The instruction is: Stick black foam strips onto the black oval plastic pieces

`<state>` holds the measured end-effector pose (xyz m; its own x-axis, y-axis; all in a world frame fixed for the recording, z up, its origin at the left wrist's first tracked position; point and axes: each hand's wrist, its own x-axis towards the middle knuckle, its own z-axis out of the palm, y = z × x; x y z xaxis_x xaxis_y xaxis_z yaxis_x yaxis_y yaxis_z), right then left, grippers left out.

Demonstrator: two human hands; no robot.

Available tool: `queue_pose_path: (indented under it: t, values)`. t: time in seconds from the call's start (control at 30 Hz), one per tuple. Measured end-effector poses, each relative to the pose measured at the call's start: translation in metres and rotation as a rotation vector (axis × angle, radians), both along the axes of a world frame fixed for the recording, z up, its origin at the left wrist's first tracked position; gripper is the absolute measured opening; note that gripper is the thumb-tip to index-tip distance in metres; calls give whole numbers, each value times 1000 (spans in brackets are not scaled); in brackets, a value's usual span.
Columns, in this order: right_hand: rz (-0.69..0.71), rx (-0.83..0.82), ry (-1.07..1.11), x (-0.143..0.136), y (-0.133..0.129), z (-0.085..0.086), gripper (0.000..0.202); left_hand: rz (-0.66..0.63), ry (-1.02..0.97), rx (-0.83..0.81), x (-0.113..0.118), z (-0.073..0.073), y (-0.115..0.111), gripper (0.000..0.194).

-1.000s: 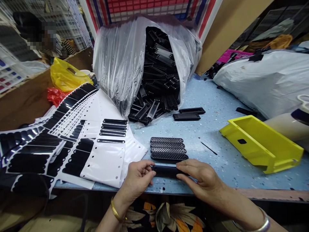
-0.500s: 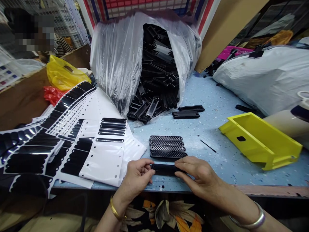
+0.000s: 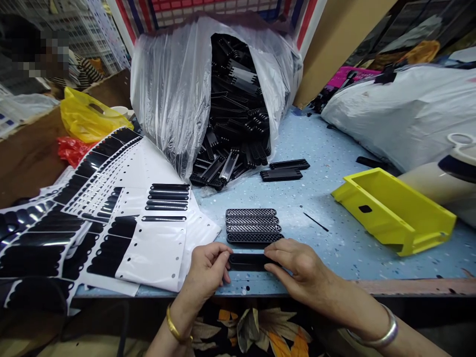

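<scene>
Head cam: black strip (image 3: pixel 247 261) still pinched flat between my left hand (image 3: pixel 207 270) and right hand (image 3: pixel 297 267) at the table edge (image 3: pixel 334 285), barely moved in the last second. Four finished mesh pieces (image 3: pixel 253 225) sit just beyond my fingertips.

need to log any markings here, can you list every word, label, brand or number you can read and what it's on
No readable text, label, brand or number shows anywhere in the view.
black strip held between left hand and right hand: no markings visible.
white sticker sheets: only black shapes and punched holes, no print.
yellow plastic tray: plain.
clear bag of black parts: no label seen.
shelves at far left: too blurred to read.
</scene>
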<state>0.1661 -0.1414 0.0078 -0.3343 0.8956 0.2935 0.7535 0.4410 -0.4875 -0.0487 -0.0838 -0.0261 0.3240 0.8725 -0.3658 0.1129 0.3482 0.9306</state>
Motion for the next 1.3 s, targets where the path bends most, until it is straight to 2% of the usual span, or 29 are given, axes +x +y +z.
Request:
queue_pose_path:
  t: [0.37,0.57,0.7,1.1,1.23,1.3]
  values:
    - [-16,8,7,-2,-2,2,16,-6,74,13,2,5,-2,28]
    - [-7,-48,23,-3,-1,3,17,-10,92,31,2,7,-3,32]
    - [2,-62,30,-2,-1,3,18,12,107,64,6,11,-2,27]
    - [35,-135,205,14,0,-10,14,72,111,55,6,9,-5,28]
    - [32,-95,244,12,-4,-13,17,76,125,41,5,8,-4,29]
    - [30,-19,248,10,-7,-17,21,82,132,34,5,9,-4,29]
